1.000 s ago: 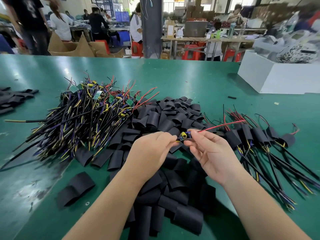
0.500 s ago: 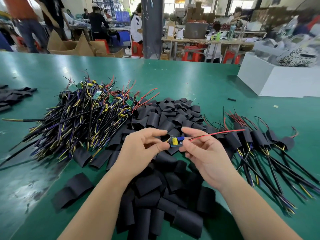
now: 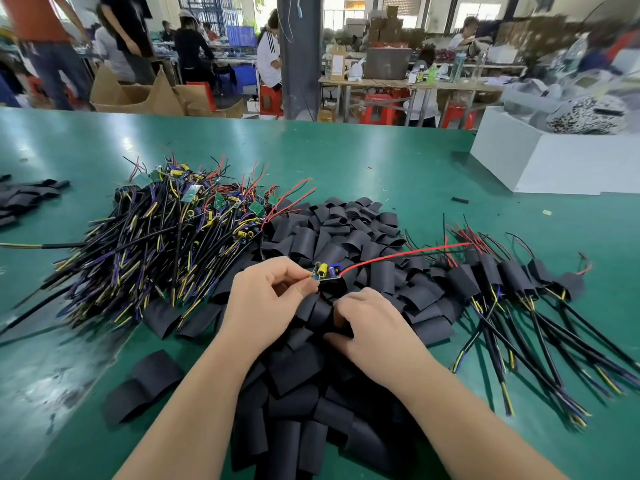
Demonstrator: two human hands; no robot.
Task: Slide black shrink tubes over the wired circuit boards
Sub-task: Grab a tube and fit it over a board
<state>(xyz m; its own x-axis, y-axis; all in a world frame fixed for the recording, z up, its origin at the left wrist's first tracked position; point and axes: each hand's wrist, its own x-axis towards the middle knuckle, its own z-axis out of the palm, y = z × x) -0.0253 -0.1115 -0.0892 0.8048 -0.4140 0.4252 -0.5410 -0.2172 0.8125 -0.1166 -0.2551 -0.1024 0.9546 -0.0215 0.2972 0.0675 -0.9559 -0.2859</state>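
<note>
My left hand [image 3: 266,299] pinches a small circuit board [image 3: 327,271] with yellow and blue parts; its red wire [image 3: 398,254] trails off to the right. My right hand [image 3: 374,327] is down on the heap of black shrink tubes [image 3: 311,393], fingers curled onto one tube there. To the left lies a big pile of bare wired boards [image 3: 166,244]. On the right lie several boards with tubes over them [image 3: 502,282], cables fanning toward me.
A white box [image 3: 554,164] stands at the table's far right. More black tubes [image 3: 24,195] lie at the far left edge. The green table [image 3: 346,157] stretches back to a workshop with people, benches and red stools.
My right hand let go of the board and dropped onto the tube heap. The left hand now holds the board alone, slightly further right.
</note>
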